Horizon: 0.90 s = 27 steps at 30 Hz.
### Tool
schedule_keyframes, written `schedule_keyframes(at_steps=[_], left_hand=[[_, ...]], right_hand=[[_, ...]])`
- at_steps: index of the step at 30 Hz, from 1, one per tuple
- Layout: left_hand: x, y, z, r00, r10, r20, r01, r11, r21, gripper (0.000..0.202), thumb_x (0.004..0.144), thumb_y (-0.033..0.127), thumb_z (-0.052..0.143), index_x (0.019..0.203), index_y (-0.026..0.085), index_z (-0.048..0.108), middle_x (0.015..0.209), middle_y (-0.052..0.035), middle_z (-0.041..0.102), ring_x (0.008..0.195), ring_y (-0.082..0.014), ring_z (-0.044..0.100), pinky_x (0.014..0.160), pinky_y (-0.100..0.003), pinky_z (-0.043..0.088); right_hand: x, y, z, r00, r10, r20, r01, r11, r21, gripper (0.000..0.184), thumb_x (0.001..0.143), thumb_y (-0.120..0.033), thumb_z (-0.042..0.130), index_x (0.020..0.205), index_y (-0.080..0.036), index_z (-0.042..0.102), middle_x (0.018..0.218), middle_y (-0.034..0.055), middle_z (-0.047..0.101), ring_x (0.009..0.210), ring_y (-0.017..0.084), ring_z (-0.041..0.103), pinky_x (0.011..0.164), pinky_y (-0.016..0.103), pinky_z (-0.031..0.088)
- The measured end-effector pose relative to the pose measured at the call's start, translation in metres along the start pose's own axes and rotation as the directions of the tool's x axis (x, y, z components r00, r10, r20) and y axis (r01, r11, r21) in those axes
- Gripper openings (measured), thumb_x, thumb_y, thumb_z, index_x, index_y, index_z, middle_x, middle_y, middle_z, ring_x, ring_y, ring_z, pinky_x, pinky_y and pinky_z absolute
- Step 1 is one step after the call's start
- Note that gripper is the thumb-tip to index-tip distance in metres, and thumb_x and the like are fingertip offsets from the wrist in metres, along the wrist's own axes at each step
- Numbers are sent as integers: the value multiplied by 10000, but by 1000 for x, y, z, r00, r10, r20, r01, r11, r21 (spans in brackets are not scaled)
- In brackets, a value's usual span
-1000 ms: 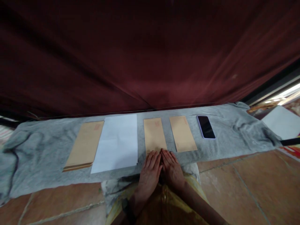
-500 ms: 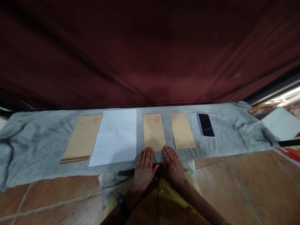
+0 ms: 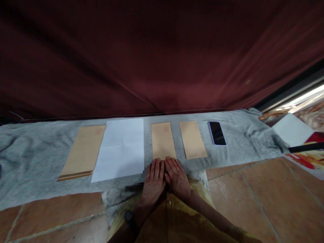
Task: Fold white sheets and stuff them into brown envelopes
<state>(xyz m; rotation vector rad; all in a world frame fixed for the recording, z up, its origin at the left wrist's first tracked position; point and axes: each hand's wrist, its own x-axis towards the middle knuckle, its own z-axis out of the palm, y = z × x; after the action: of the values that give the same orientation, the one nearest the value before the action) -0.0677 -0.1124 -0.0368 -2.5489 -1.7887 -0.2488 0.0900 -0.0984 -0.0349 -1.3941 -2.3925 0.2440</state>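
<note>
A brown paper envelope (image 3: 163, 140) with a faint red print near its top lies flat in front of me. On its near edge rest the fingertips of my left hand (image 3: 154, 180), flat with the fingers stretched out. Beside it my right hand (image 3: 178, 177) lies palm down, fingers straight, also at that near edge. The two thumbs are close together, and neither hand grips anything. To the right is a second brown envelope (image 3: 193, 140). White paper sheets (image 3: 120, 148) lie to the left, partly beside a stack of brown envelopes (image 3: 82, 148).
A grey cloth (image 3: 240, 135) covers the long narrow surface. Near its right part lies a phone (image 3: 217, 133) in a pale purple case. Behind hangs a dark red curtain (image 3: 162, 67). Floor tiles (image 3: 240, 199) show in front, and a white board-like object (image 3: 292, 131) stands at the right.
My right hand has moved left, from between the two single envelopes onto the middle envelope's near edge, close to my left hand. The view has shifted slightly.
</note>
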Motion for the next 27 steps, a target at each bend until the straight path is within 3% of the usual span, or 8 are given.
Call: schedule_keyframes(at_steps=[7, 11, 18, 23, 27], left_hand=[[-4, -2, 6, 996, -36, -78, 33, 999, -38, 654, 944, 315, 497, 1516, 20, 380, 1569, -232, 387, 1492, -341, 316, 1196, -486, 331], [-3, -4, 6, 993, -49, -105, 44, 998, -46, 629, 975, 396, 470, 1454, -11, 462, 1512, -263, 461, 1442, -364, 404, 1148, -494, 395], [7, -5, -15, 980, -166, -105, 154, 981, -116, 415, 1002, 317, 429, 1327, 125, 602, 1429, -171, 581, 1310, -318, 551, 1055, -468, 474], [27, -14, -22, 958, -269, -98, 251, 954, -166, 233, 974, 238, 455, 1043, 166, 665, 1112, -132, 688, 995, -276, 643, 884, -420, 529], [42, -19, -17, 927, -357, -114, 341, 930, -139, 208, 954, 262, 509, 1086, 138, 611, 949, -109, 657, 917, -272, 620, 826, -406, 523]], right_hand=[[-11, 10, -7, 997, 66, -48, -68, 997, -28, 578, 1001, -215, 439, 1551, -79, 326, 1568, 167, 416, 1479, 265, 349, 1196, 494, 366], [-12, 12, -9, 995, 84, -59, -86, 996, -36, 554, 1003, -202, 440, 1539, -91, 357, 1559, 153, 436, 1469, 267, 366, 1198, 501, 363], [-4, 8, -12, 990, 81, -115, -86, 996, -39, 481, 999, -186, 419, 1462, -69, 478, 1494, 151, 520, 1468, 283, 362, 1200, 515, 362], [-4, 7, -8, 989, 85, -120, -90, 995, -34, 515, 987, -169, 425, 1484, -32, 433, 1507, 188, 491, 1473, 291, 346, 1189, 508, 382], [-7, 9, -3, 990, 84, -117, -88, 996, -33, 553, 969, -155, 450, 1508, -48, 398, 1520, 193, 474, 1473, 286, 345, 1185, 520, 391]])
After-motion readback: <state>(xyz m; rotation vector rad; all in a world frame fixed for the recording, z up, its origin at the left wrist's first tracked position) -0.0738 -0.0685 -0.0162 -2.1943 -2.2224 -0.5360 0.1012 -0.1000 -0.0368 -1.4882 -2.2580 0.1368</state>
